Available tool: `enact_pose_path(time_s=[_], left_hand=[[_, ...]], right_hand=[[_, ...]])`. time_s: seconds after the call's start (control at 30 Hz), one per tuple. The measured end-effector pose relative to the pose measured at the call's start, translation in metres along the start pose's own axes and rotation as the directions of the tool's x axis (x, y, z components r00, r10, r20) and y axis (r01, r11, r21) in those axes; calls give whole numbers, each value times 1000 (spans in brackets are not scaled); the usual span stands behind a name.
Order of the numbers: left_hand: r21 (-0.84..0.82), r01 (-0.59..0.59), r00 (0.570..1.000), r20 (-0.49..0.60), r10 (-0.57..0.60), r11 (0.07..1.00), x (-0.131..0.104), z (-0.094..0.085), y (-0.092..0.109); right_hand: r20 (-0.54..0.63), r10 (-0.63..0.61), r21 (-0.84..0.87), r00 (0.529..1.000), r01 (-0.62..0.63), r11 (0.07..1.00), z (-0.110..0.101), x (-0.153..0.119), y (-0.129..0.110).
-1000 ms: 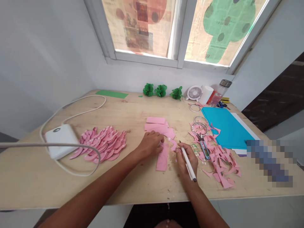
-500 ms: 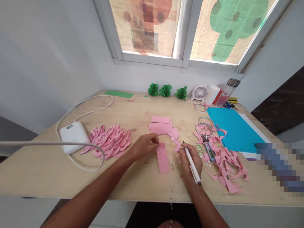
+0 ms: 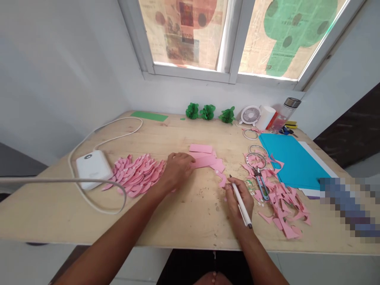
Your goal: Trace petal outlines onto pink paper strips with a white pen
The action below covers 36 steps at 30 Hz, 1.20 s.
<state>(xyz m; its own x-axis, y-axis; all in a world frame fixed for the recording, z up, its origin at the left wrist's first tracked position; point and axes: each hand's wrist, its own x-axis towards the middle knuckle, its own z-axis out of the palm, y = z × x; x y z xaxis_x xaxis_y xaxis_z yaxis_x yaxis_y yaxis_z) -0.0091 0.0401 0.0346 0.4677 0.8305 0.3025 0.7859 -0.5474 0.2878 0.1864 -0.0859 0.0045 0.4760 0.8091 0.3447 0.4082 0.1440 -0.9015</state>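
My left hand (image 3: pixel 179 169) lies palm down at mid-table, its fingers stretched toward a stack of pink paper strips (image 3: pixel 204 160) and touching the left end of one. Below its wrist a bit of pink paper (image 3: pixel 173 190) peeks out, mostly hidden. My right hand (image 3: pixel 241 200) is closed around a white pen (image 3: pixel 242 204), its dark tip pointing away from me. Just beyond that tip is a curved pink cutout (image 3: pixel 221 179). To the left hand's left spreads a heap of cut pink petal shapes (image 3: pixel 136 174).
Pink scraps (image 3: pixel 289 211), thread snips (image 3: pixel 261 186) and metal rings (image 3: pixel 255 160) lie on the right, beside blue sheets (image 3: pixel 292 160). A white power bank (image 3: pixel 94 169) with a looping cable sits left. Green paper flowers (image 3: pixel 207 112), a small fan (image 3: pixel 251 115) and a bottle (image 3: pixel 285 116) line the back.
My left hand has moved up and left from the marked pink strip to the stack. That strip has gone from the middle of the table. My right hand stays with the pen.
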Motion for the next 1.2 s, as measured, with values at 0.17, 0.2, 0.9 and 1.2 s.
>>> enact_pose_path(time_s=[0.17,0.2,0.9,1.2], left_hand=[[27,-1,1000,22,1,1000,7,17,11],[34,1,1000,24,-2,999,8,18,10],[-211,58,979,-178,-96,976,4,26,19],[-696,125,968,-70,-240,708,2,12,38]], right_hand=[[-14,14,14,1000,-14,1000,1,0,1],[-17,21,13,1000,-21,1000,1,0,2],[-15,140,-4,990,-140,990,-2,0,-9],[-111,121,57,986,-115,992,1,0,-5]])
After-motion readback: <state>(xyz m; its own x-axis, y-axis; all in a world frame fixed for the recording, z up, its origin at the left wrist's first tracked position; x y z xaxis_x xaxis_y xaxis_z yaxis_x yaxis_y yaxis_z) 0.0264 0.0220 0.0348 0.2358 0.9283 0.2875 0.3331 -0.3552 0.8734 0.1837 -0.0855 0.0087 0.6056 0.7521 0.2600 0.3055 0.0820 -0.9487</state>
